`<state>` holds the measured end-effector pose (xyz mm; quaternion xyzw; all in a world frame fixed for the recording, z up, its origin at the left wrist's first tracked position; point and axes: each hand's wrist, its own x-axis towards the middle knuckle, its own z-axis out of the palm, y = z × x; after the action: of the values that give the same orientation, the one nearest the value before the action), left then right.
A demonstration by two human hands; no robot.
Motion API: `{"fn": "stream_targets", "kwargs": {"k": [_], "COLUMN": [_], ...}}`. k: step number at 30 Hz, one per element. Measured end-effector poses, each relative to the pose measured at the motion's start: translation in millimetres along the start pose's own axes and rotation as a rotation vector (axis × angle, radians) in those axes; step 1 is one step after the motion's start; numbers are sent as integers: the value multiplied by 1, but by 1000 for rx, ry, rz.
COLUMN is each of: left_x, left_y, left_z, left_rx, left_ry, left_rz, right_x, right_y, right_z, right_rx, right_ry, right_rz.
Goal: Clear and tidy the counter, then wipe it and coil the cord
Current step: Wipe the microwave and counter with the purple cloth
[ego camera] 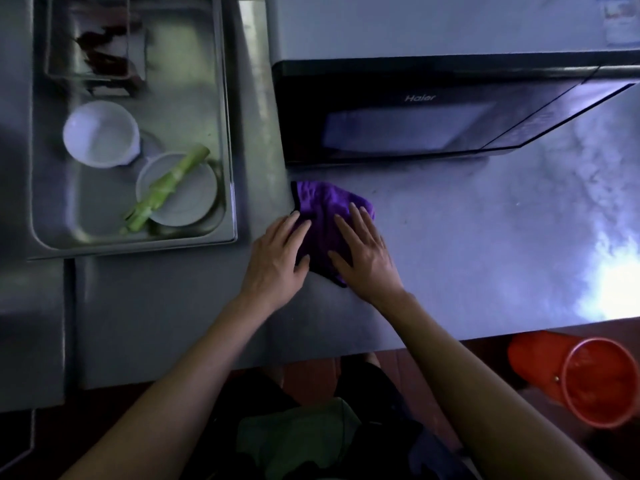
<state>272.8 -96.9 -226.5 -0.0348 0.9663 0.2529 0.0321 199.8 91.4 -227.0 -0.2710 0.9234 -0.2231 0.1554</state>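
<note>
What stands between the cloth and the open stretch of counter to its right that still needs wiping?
Nothing visible. Both the left hand and right hand press flat on the purple cloth, and the counter to its right is bare. The microwave sits behind the cloth, bounding the far side only.

A microwave (433,116) stands at the back; a red bucket (588,379) sits on the floor.

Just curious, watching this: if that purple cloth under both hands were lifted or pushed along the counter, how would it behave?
The purple cloth looks soft and rumpled, so it would probably droop if lifted. Pressed flat by the left hand and right hand, it should slide along the smooth counter, likely bunching at its loose edges.
</note>
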Motion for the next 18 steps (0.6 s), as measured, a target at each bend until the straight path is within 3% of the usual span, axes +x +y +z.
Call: {"fn": "stream_targets", "kwargs": {"k": [7,10,15,18], "left_x": [49,60,74,74], "left_y": [-8,-15,-2,11], "left_z": [9,15,16,22], "left_rx": [305,379,401,392], "left_ry": [-193,-250,-165,-67], "left_rz": [121,94,-42,18], "right_x": [14,28,57,53], "right_y": [15,26,41,45], "right_z": [11,8,-12,-15], "right_rx": [-136,-165,-196,-179], "right_ry": [-52,-75,-10,100], "right_rz": [-127,-160,-179,-216]}}
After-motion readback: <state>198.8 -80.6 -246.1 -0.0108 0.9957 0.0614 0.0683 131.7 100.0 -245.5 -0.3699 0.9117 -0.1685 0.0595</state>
